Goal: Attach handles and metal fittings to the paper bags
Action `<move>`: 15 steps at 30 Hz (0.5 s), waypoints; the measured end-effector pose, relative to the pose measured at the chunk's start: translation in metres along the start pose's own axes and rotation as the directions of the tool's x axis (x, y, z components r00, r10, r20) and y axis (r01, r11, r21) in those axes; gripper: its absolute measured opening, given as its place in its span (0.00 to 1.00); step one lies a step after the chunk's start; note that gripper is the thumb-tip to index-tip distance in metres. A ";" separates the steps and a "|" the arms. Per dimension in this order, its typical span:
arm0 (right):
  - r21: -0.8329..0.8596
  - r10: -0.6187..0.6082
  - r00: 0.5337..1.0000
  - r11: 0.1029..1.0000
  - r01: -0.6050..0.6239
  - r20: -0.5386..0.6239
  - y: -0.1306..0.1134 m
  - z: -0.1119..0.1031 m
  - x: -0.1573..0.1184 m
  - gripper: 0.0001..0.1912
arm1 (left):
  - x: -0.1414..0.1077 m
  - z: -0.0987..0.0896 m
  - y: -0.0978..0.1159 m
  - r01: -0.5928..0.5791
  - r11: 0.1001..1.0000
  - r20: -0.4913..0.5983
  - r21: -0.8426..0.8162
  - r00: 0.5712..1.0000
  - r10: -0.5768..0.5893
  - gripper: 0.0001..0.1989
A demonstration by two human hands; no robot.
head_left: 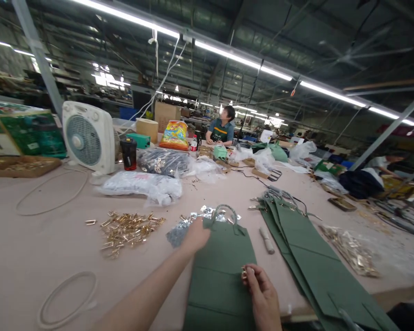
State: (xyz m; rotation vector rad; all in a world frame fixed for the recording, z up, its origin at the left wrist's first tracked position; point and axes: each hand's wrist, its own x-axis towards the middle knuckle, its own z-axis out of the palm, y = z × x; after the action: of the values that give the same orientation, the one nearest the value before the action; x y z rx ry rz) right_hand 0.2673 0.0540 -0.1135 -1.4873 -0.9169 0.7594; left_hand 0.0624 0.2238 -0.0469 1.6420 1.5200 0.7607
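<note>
Worktable (27, 257): pale pink board, in a long factory hall under strip lights (234, 57). Far left, a brown tray (20, 166) of small brass parts; beside it a white box fan (89, 136). Clear plastic bags (141, 185) hold metal fittings. Loose gold clips (127, 230) lie in a heap on the board. Left hand (196, 235) rests flat, fingers spread, on the top edge of a green bag panel (221, 271) at centre front. Right hand (262, 289) pinches a small gold clasp (244, 272) over that panel. Stack of green panels (307, 248) to the right. A seated person (222, 126) works across the table.
</note>
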 end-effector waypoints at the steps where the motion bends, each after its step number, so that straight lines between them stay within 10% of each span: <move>1: -0.007 0.016 1.000 1.000 -0.016 0.003 -0.001 -0.001 0.000 0.34 | 0.007 0.002 0.002 0.011 1.000 -0.007 0.005 1.000 -0.011 0.24; 9: 0.030 0.010 1.000 0.999 -0.010 0.008 -0.018 -0.002 0.001 0.31 | 0.031 0.017 0.012 0.095 0.995 -0.037 0.016 0.995 -0.095 0.33; 15: -0.054 -0.060 0.997 0.997 0.062 0.050 -0.014 0.001 0.000 0.26 | 0.035 0.011 0.022 0.076 0.956 -0.015 -0.284 0.996 -0.084 0.41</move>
State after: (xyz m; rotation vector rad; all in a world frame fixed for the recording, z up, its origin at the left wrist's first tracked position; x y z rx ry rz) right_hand 0.2646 0.0547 -0.0992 -1.4880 -1.0226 0.7328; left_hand 0.0876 0.2571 -0.0370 1.3550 1.4130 0.9137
